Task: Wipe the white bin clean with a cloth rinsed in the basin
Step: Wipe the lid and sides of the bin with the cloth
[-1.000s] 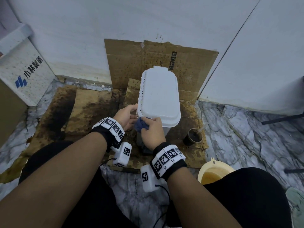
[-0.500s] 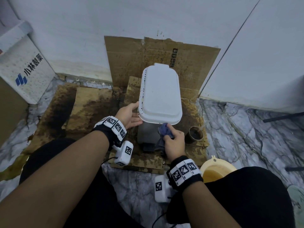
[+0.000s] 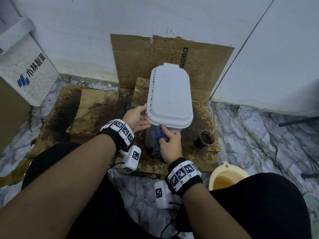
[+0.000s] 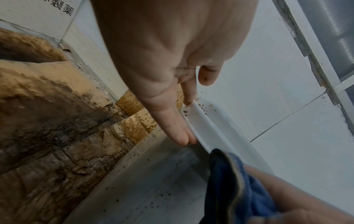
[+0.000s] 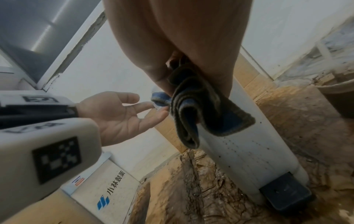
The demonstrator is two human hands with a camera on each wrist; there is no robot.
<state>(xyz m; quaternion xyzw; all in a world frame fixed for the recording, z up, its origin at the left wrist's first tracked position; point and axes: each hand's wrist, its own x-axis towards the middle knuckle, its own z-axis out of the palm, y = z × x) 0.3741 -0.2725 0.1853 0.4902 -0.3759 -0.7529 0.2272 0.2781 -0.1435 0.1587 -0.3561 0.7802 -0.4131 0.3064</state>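
The white bin [image 3: 170, 94] stands on stained cardboard, lid down, with dark specks along its left rim and front wall [image 5: 247, 151]. My left hand [image 3: 138, 118] lies with straight fingers [image 4: 178, 130] against the lid's left edge, steadying it. A crumpled blue cloth [image 3: 159, 133] is gripped in my right hand [image 3: 170, 145] and pressed on the bin's front wall just under the lid rim. The cloth [image 5: 193, 109] hangs folded below my palm, and it also shows at the bottom right of the left wrist view [image 4: 235, 186]. The yellow basin [image 3: 226, 176] of murky water sits by my right knee.
A dark cup [image 3: 205, 138] of brown liquid stands on the cardboard [image 3: 96, 107] right of the bin. A white printed box [image 3: 25, 69] leans at the far left. Walls close in behind, with a cardboard sheet [image 3: 134, 54] propped against them. A black pedal [image 5: 285, 192] juts from the bin's base.
My right hand swept the cloth from the lid's front left corner to the right and down, then came back up to the front wall under the rim. The left hand's fingers straightened on the lid.
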